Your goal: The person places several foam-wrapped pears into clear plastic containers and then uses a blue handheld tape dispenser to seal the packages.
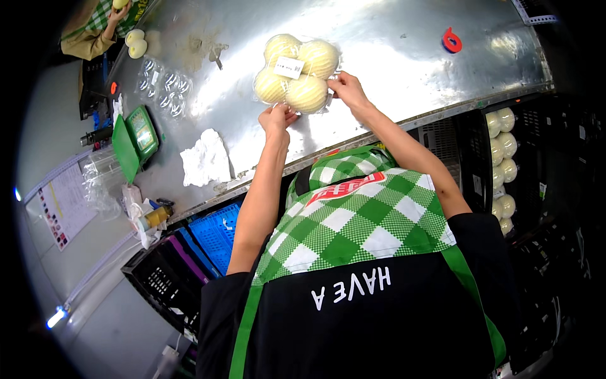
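A clear plastic pack of several pale yellow round fruits in foam nets [307, 94] lies on the metal table [378, 61], a white printed label on its top. The fingers of my left hand [277, 118] pinch the pack's near left edge. At its right edge, my right hand [349, 90] grips the clear rim between thumb and fingers. Left of my left hand lies a crumpled white cloth [206, 158]. The undersides of both hands and the exact finger contact are partly hidden.
An open green box [143, 132], empty clear trays [165, 87] and a red tape ring [452, 40] are on the table. Another person's hand [118, 14] holds a fruit at top left. Packed fruits [504, 144] fill a black crate at right; a blue crate [218, 237] stands below the table edge.
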The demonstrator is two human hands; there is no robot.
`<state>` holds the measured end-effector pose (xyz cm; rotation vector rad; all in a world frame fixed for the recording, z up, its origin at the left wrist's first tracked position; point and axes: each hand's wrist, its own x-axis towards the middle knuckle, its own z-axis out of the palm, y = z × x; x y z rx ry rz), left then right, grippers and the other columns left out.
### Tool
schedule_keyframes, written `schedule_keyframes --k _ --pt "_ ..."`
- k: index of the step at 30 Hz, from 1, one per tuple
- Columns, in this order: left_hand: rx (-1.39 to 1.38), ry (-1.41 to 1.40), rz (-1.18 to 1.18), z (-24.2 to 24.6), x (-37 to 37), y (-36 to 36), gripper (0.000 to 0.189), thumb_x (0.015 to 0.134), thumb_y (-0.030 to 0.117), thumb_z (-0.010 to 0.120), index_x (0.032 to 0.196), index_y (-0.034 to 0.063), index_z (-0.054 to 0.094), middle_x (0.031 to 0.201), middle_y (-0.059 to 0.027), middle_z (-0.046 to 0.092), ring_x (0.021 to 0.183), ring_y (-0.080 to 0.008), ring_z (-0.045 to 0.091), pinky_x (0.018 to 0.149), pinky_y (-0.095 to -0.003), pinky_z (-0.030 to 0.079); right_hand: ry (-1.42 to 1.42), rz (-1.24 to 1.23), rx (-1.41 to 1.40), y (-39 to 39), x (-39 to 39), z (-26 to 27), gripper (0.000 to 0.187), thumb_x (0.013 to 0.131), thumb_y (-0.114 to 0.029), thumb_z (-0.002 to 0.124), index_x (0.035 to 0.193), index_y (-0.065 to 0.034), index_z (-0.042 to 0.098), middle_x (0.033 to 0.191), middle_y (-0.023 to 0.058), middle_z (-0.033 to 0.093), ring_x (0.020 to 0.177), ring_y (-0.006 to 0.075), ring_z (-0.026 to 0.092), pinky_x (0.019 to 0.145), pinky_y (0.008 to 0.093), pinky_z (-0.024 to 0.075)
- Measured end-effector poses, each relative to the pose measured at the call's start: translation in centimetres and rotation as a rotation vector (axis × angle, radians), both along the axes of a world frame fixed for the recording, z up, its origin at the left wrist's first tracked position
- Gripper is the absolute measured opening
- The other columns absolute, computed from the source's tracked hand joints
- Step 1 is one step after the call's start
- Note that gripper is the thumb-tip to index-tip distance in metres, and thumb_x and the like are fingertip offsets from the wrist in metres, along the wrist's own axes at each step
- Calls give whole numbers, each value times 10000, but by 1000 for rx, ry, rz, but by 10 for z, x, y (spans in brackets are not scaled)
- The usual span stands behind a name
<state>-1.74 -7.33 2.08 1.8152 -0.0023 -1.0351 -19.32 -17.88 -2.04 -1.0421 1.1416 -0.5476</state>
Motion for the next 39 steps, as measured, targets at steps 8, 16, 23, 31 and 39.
schedule_keyframes --k 8,16,23,31,39 --pt "138 -78 -25 -10 10 -4 145 842 -4 580 935 -115 597 763 -145 646 627 -228 666 599 -349 629 159 -30 -59 4 7 16 232 844 -258 677 820 -29 646 795 166 686 758 318 653 725 419 510" --pt "-4 69 65 -19 18 6 163 907 38 567 1047 -35 609 895 -120 658 756 -213 650 737 -390 611 -150 460 136 -47 -22 -4 434 946 -431 627 900 -2 676 812 86 692 699 173 668 650 285 564" --pt "-13 -11 -167 -12 18 24 312 937 240 641 1138 2 622 961 -95 677 807 -192 692 723 -343 609 1132 198 -893 -154 -179 39 511 966 -405 578 1268 8 584 1320 285 545 1248 433 511 1030 529 422" --pt "596 -1063 -85 -2 101 147 185 889 211 609 984 115 735 960 -151 716 921 -381 680 818 -471 525 1460 142 -677 -187 -224 35 740 911 -619 597 1224 50 551 1349 263 488 1110 468 622 896 552 529" --pt "946 -1165 -353 -32 148 224 277 948 208 581 1095 -17 649 1125 -226 585 1086 -418 575 896 -518 495 1446 222 -806 -216 -259 3 728 896 -596 614 1118 98 623 1118 309 658 1047 444 658 891 511 531"
